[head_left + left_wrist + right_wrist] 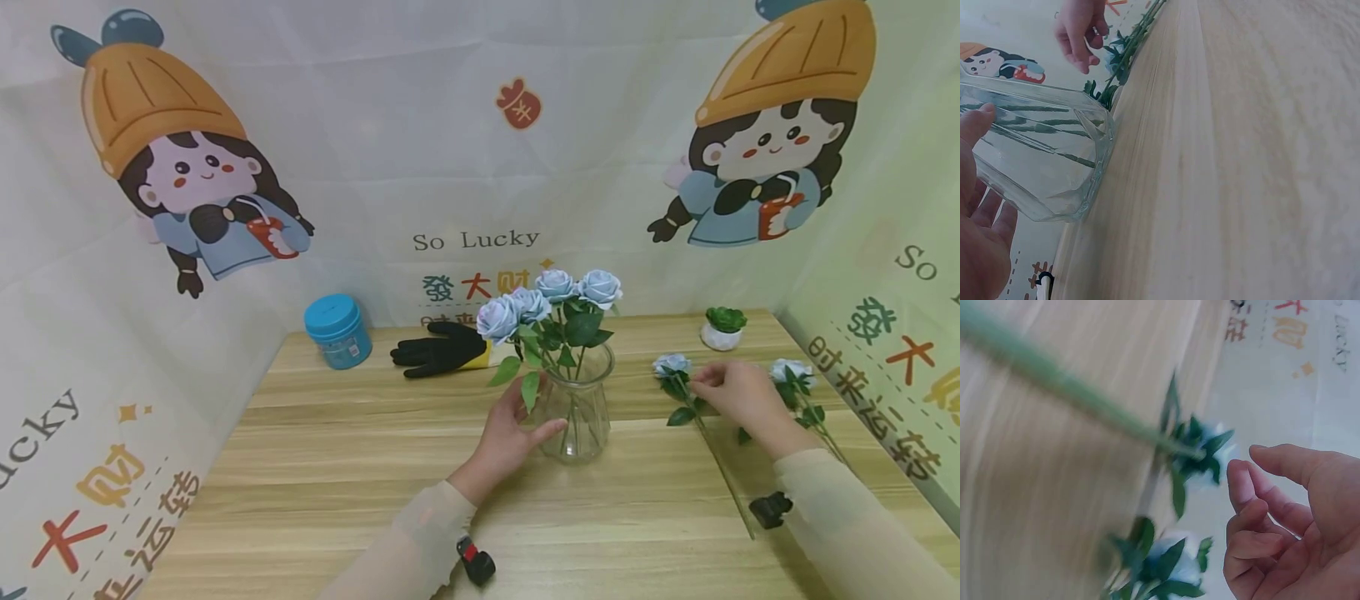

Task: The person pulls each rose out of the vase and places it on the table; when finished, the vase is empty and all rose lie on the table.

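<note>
A clear glass vase (576,429) stands upright with several pale blue roses (557,285) in it, their green stems visible through the glass. My left hand (504,433) holds the vase from its left side, thumb (979,122) on the near face and fingers round the far side. To the right, a single blue rose (672,364) lies with its long stem stretching toward the front of the table. Just beside its head is my right hand (738,398), fingers loosely bent and nothing between them. The right wrist view shows this hand (1279,519) apart from the rose.
Another blue rose (792,372) lies farther right, partly behind the right forearm. At the back stand a small potted succulent (723,329) and a blue lidded tub (338,332). A black glove (437,350) lies behind the vase on the wooden table (360,475). A printed cloth hangs around.
</note>
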The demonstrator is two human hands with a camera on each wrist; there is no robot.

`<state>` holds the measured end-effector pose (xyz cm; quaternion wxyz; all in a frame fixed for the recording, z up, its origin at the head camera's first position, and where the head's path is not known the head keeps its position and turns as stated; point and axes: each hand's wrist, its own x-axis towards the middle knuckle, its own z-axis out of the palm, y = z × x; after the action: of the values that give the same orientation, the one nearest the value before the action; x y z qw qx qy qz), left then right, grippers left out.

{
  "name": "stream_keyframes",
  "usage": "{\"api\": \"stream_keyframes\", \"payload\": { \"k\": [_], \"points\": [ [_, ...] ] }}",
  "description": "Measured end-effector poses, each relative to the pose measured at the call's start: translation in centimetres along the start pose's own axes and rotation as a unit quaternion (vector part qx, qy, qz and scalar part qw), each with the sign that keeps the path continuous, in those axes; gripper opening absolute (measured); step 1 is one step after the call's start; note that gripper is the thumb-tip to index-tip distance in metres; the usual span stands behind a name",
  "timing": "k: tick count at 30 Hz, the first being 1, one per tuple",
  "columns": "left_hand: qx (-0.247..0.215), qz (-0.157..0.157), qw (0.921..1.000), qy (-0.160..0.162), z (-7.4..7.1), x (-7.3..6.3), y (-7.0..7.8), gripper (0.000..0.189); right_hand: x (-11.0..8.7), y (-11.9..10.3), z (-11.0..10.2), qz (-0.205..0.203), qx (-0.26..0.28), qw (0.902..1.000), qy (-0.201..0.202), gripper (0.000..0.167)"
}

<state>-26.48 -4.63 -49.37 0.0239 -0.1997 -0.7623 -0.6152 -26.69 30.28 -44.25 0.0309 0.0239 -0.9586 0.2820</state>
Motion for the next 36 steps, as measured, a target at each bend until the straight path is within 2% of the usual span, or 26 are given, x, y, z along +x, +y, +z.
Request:
{"api": "stream_keyframes", "payload": {
  "k": [7,13,20,26,30,36],
  "points": [
    [0.000,0.004,1.0000,0.002,0.0,-0.1,0.1,0.069,-0.3,-2.4,-0.1,-0.006,0.013,0.9999,0.009,0.026],
    [-0.002,0.004,1.0000,0.003,0.1,-0.1,0.0,0.069,-1.3,-5.9,-0.5,-0.047,0.028,0.9970,0.055,0.018],
    [-0.002,0.003,1.0000,0.004,0.0,0.0,-0.2,0.070,-2.5,-9.9,-0.7,-0.102,0.056,0.9873,0.108,0.013],
    [0.001,0.005,1.0000,0.002,0.0,0.0,-0.2,0.070,-3.3,-12.9,-0.4,-0.149,0.112,0.9724,0.140,0.009],
    [-0.001,0.006,1.0000,0.002,0.0,-0.1,-0.1,0.070,-3.6,-14.8,-0.1,-0.173,0.126,0.9661,0.143,0.006],
    [-0.003,0.012,0.9999,0.000,-0.1,-0.1,0.0,0.069,-3.5,-17.3,0.5,-0.206,0.142,0.9605,0.123,0.007]
  ]
}}
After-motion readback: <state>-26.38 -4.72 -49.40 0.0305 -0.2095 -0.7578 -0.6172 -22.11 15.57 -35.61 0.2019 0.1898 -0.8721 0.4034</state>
